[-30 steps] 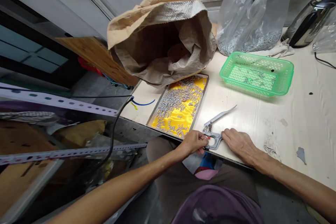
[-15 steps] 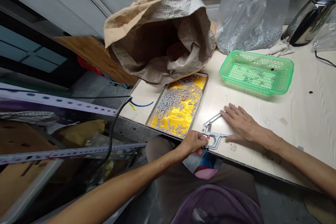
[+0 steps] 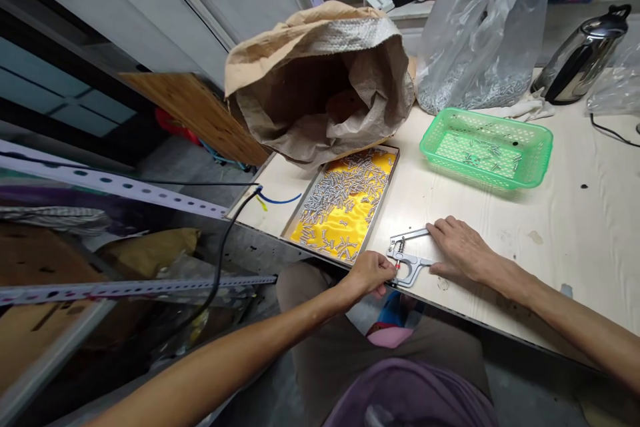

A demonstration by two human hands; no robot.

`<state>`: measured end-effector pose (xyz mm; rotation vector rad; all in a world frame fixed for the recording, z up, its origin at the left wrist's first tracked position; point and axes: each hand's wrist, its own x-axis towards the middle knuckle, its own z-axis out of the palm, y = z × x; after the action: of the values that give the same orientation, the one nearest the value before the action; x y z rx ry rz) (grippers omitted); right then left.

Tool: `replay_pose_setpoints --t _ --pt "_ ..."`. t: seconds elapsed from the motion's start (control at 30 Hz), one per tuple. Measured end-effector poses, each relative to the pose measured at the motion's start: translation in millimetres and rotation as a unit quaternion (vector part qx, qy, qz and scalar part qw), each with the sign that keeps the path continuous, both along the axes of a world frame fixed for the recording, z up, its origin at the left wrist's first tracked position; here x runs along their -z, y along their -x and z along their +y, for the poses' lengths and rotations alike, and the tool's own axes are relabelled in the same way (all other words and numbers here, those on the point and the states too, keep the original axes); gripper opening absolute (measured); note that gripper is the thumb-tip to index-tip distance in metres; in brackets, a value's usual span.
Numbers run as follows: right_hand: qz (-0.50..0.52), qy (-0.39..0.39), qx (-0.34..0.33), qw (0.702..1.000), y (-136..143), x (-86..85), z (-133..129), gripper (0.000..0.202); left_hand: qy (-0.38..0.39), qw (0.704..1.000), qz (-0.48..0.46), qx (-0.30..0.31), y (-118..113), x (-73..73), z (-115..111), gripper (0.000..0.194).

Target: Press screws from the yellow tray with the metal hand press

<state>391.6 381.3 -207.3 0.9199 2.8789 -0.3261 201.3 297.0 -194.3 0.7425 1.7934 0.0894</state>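
Observation:
At the table's front edge lies a grey metal hand-press plier (image 3: 413, 268) with a C-shaped jaw, a coil spring and a small red part on its plunger. Its two handles are spread apart. My right hand (image 3: 463, 250) grips them at the right, fingers over the upper handle and thumb at the lower one. My left hand (image 3: 371, 273) is closed in a pinch at the jaw's opening; what sits between its fingertips is too small to make out. Just left of the plier, a shallow tray (image 3: 373, 230) lined with yellow holds many small silver metal pieces (image 3: 333, 190).
Behind the tray, a large open paper sack (image 3: 320, 80) lies with its mouth facing me. A green plastic basket (image 3: 487, 177) holds some metal pieces. Farther back stand a clear bag (image 3: 480, 33) of metal parts and a kettle (image 3: 583, 57). A black cable (image 3: 220, 247) hangs over the left edge.
My right hand's fingers have drawn closer together and curled more over the upper handle, which sits slightly lower. My left hand stays at the jaw. The camera view has shifted a little.

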Motion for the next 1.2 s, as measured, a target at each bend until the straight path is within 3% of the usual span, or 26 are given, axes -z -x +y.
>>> replay_pose_setpoints --t 0.1,0.2,0.3,0.33,0.4,0.47,0.53,0.6,0.77,0.97,1.1,1.2 --pt "0.002 -0.002 0.006 1.0 -0.4 1.2 -7.0 0.052 -0.016 0.999 0.02 0.024 4.2 2.1 -6.0 0.016" --pt "0.007 -0.012 0.017 1.0 0.1 2.1 -13.3 0.049 -0.153 0.973 0.122 0.126 6.1 2.1 -13.1 0.019" --pt "0.013 -0.022 0.021 0.999 0.8 3.1 -17.1 0.043 -0.351 0.877 0.2 0.261 -0.7 4.2 -12.3 0.018" --pt "0.017 -0.024 0.021 0.999 0.6 3.4 -17.7 0.042 -0.394 0.842 0.203 0.306 -4.7 6.1 -9.3 0.026" --pt "0.029 -0.021 0.023 0.999 -1.2 3.8 -18.2 0.045 -0.44 0.787 0.198 0.385 -13.0 11.1 -0.3 0.052" --pt "0.034 -0.007 0.029 0.999 -4.6 3.2 -18.1 0.06 -0.441 0.758 0.195 0.44 -19.8 15.3 10.5 0.071" --pt "0.019 0.009 0.05 0.999 -8.6 1.1 -18.4 0.073 -0.417 0.75 0.199 0.473 -24.1 16.1 20.1 0.076" --pt "-0.004 0.012 0.074 0.997 -11.8 -1.8 -20.0 0.072 -0.395 0.747 0.207 0.493 -26.7 12.8 27.0 0.073" --pt "0.0 -0.019 0.09 0.996 -13.7 -1.9 -31.2 0.04 -0.366 0.73 0.214 0.536 -30.7 2.0 30.6 0.048" --pt "0.039 -0.064 0.08 0.994 -13.2 13.7 -54.3 0.002 -0.35 0.754 0.209 0.516 -33.3 8.0 29.0 0.023" --pt "0.035 -0.077 0.099 0.991 -17.3 13.0 -53.0 0.005 -0.36 0.759 0.197 0.505 -32.8 12.3 34.3 0.023" --pt "0.035 -0.074 0.083 0.993 -25.4 9.0 -35.0 0.03 -0.424 0.755 0.211 0.453 -32.9 20.4 26.4 0.036"
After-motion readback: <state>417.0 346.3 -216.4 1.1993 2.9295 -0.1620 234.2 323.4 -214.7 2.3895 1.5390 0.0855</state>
